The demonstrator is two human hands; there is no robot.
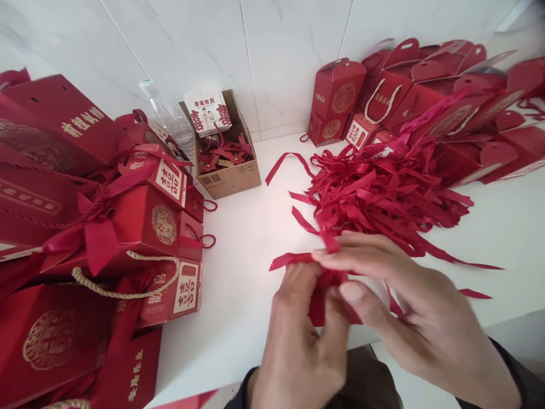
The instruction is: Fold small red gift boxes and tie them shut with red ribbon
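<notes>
Near the table's front edge, my left hand (304, 335) is closed on a red ribbon (298, 259), its fingers bent over the top of a small red box (315, 307). My right hand (395, 295) pinches the same ribbon from the other side, thumb and fingers close together at the top of the box. One ribbon end sticks out to the left and another stands up between the hands. Most of the box, and any knot, is hidden behind my fingers. A large heap of loose red ribbons (383, 187) lies just beyond my right hand.
Stacked red gift boxes (145, 227) with ribbons and rope handles fill the left side. An open cardboard box (232, 180) holds cards and red pieces, beside a clear plastic bottle (170, 119). More red boxes (336, 96) stand along the tiled wall at right.
</notes>
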